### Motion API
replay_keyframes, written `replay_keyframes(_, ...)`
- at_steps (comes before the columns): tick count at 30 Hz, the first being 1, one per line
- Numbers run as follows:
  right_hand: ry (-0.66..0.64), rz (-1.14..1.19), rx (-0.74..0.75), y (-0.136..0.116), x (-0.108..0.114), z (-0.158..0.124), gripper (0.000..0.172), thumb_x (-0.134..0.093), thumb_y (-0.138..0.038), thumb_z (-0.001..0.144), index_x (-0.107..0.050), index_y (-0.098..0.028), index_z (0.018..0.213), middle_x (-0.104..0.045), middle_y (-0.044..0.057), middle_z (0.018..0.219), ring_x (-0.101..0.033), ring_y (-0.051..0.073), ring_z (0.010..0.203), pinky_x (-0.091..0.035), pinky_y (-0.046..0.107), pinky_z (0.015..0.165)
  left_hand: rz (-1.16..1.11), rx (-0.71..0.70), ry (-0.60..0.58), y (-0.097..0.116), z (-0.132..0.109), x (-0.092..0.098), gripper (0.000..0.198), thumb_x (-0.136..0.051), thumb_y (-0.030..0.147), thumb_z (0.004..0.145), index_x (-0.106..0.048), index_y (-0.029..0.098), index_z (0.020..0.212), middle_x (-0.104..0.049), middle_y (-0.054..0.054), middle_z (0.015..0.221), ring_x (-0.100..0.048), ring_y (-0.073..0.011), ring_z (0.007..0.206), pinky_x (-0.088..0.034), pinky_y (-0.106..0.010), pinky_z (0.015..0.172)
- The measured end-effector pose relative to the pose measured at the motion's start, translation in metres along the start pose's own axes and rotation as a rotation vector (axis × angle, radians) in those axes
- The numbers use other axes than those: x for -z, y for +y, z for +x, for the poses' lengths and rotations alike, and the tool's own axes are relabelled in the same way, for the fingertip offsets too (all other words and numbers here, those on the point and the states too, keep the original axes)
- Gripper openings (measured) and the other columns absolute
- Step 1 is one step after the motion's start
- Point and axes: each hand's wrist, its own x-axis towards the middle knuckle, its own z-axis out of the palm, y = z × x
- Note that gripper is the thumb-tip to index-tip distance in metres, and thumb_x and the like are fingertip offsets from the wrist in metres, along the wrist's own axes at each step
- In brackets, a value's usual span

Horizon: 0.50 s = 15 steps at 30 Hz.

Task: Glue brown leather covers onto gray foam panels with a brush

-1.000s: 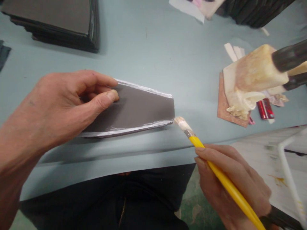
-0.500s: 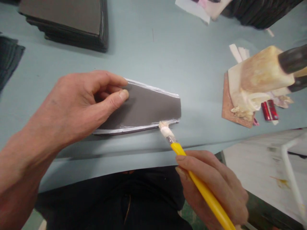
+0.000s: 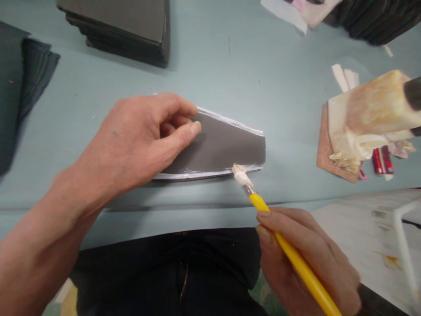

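Observation:
A dark grey tapered piece (image 3: 226,145), apparently with more layers beneath, lies flat on the table. White coating lines its far and near long edges. My left hand (image 3: 141,140) rests over the piece's wider left part, with thumb and fingertips closed down on it; that end is hidden beneath the hand. In my right hand (image 3: 309,259) is a paintbrush (image 3: 292,252) with a yellow handle, pinched between thumb and fingers. Its bristles, caked in white, touch the near edge close to the narrow right end.
Stacked dark sheets (image 3: 121,26) stand at the back left, with dark fabric-like pieces (image 3: 36,74) farther left. On the right, a stained cream container (image 3: 368,107) sits on a brown board (image 3: 324,140), beside a red can-like object (image 3: 383,160). Another dark stack (image 3: 384,22) occupies the back right.
The view has shifted, so everything on the table appears farther right. Both hands keep nearly the same pose, and the bristles remain on the near edge.

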Motion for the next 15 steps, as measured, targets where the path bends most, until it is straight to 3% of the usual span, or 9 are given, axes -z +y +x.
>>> replay_keyframes(8,-0.084,0.123,-0.025,-0.035,-0.014,0.011,0.022,-0.069,-0.004,0.098,-0.076,-0.020,0.111,-0.078,0.001,0.092,-0.076,0.013,0.080,-0.062,0.022,0.072,0.053,-0.012,-0.049,0.002,0.001,0.004,0.025,-0.059,0.030,0.105,-0.083,0.027,0.111,-0.080,0.000,0.096,-0.072,-0.0222,0.088,-0.047,-0.033,0.077)
replay_keyframes(15,-0.180,0.165,0.002,-0.056,-0.020,0.024,0.023,-0.062,-0.003,0.100,-0.072,-0.021,0.111,-0.077,-0.001,0.090,-0.073,0.011,0.077,-0.058,0.021,0.074,0.020,-0.012,-0.066,0.000,0.003,0.004,0.031,-0.052,0.035,0.106,-0.081,0.025,0.102,-0.078,-0.001,0.091,-0.068,-0.0222,0.079,-0.047,-0.036,0.074)
